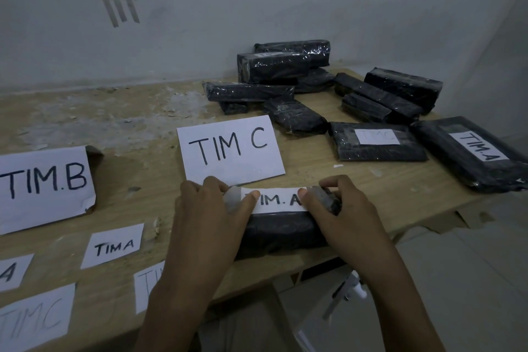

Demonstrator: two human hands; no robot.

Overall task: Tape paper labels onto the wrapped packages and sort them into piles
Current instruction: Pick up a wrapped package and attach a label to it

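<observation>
The wrapped package (283, 233) lies crosswise at the counter (380, 191) edge, left hand (205, 208) and right hand (345, 211) gripping its ends, thumbs pressing the TIM. A label (278, 200); neither hand sits nearer

Your left hand (205, 217) and right hand (345, 217) are bare, forearms (171, 308) bare down to the frame edge. Thumbnails (255, 194) look short and plain.

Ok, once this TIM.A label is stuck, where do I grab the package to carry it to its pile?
Take the package by its two short ends, from above, where the left hand and right hand hold it now. It lies flat, long side along the table's near edge; gripping the end faces keeps off the label on top.
</observation>
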